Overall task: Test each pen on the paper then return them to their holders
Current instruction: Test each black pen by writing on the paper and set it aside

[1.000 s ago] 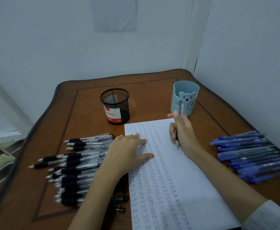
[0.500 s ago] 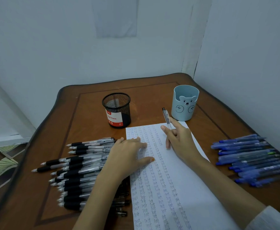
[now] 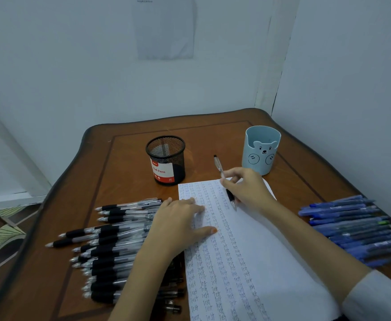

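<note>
At the lower left of the frame, a pile of clear ballpoint pens with black rubber grips [image 3: 111, 246] lies on the brown wooden worktop [image 3: 125, 163], with the tips pointing to the left. Above the pile, a round black wire-mesh pen holder with a red and white label [image 3: 166, 161] stands upright, near the top left corner of the paper.

The left hand [image 3: 178, 225] comes in from the bottom edge and lies flat, palm down, holding nothing. Its straight fingers and thumb press on the left side of the white sheet of paper covered with columns of the word "test" [image 3: 271, 262].

To the right, the right hand [image 3: 248, 191] is over the upper part of the sheet. Its curled fingers grip a clear pen with a black grip [image 3: 218, 164]. This pen is tilted, with the clicker end up and to the left and the tip down at the paper. I cannot tell if the tip touches it.

Just behind this hand stands a light blue cup-shaped holder with a bear face [image 3: 260, 150]. At the right edge of the frame, a row of blue pens [image 3: 356, 230] lies on the worktop, apart from the paper.
</note>
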